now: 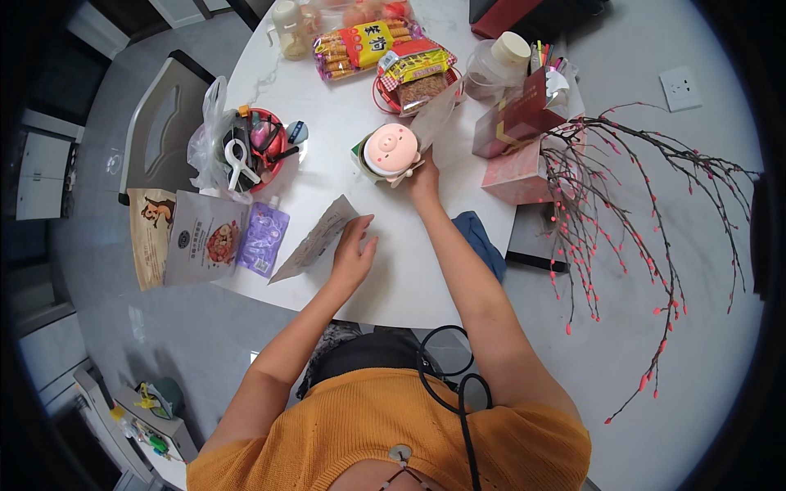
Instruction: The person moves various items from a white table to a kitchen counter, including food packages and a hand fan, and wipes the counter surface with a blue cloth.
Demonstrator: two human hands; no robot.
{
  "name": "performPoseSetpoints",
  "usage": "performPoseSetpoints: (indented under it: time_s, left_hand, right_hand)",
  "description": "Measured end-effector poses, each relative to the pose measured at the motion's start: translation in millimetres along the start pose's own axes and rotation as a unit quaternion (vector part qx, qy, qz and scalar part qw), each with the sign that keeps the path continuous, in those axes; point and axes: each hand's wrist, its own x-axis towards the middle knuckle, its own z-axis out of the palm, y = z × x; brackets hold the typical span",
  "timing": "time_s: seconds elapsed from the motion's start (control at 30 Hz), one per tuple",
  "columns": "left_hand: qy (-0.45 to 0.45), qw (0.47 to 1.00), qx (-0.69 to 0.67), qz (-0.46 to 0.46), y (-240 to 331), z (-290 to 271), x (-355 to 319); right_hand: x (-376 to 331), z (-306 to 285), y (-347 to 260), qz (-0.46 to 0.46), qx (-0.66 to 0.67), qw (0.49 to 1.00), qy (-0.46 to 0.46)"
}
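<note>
Top: orange ribbed knit, short sleeves ending above the elbows
Forearms: bare, no watch or bracelet seen
Left hand (352,250): bare, no glove, no ring visible
Right hand (423,176): bare, no glove
Cable (449,380): thin, black, looping over the chest and running down the front of the knit
Neckline: small round grey clip or button at the lower edge

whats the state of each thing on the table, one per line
left hand: flat on the grey packet's edge
right hand: touching the pig item
grey packet: lying flat
pig item: upright, face up
purple pouch: lying flat
red basket: upright, full of small items
sausage pack: lying sealed
</note>
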Motion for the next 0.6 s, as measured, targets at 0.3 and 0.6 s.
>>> performPoseSetpoints:
  time_s: [0.3,0.6]
  left_hand:
    - [0.014,1.0,-0.016,-0.011,-5.7,6.4,11.3]
    - [0.025,0.999,-0.021,-0.006,-6.1,10.5,19.2]
  right_hand:
    - [-23.1,12.6,-5.3,-0.17,-0.305,0.931,-0.11]
    - [-36.4,2.6,-28.4,-0.127,-0.304,0.906,-0.265]
